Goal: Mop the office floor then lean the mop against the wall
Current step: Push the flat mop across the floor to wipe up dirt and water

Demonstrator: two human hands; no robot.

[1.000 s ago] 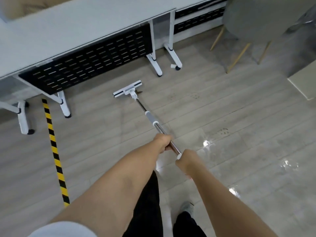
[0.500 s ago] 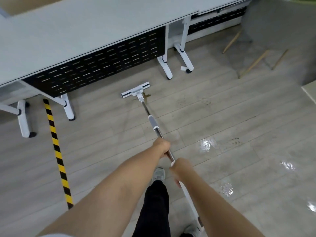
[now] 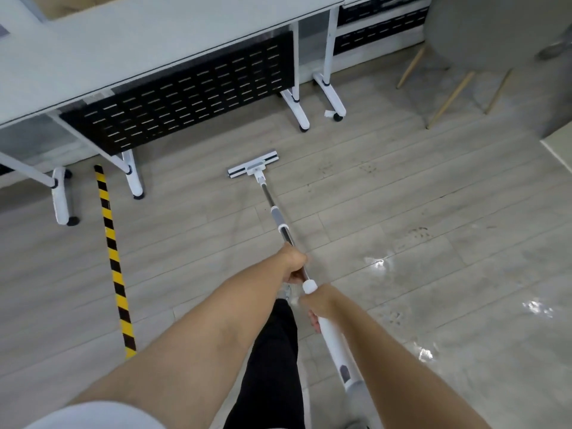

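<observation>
The person grips the mop (image 3: 279, 217) with both hands. The left hand (image 3: 294, 264) is curled around the metal shaft, and the right hand (image 3: 319, 302) wraps the white upper handle just behind it. The mop head (image 3: 253, 166) lies flat on the wood-look floor (image 3: 402, 193), near the front edge of the long white bench (image 3: 154, 51), before its black perforated panel (image 3: 185, 97) and between its wheeled legs. A yellow-and-black striped tape (image 3: 113, 258) runs along the floor to the left. Wet patches (image 3: 378, 263) glisten to the right, near a grey chair (image 3: 483, 32) with wooden legs.
</observation>
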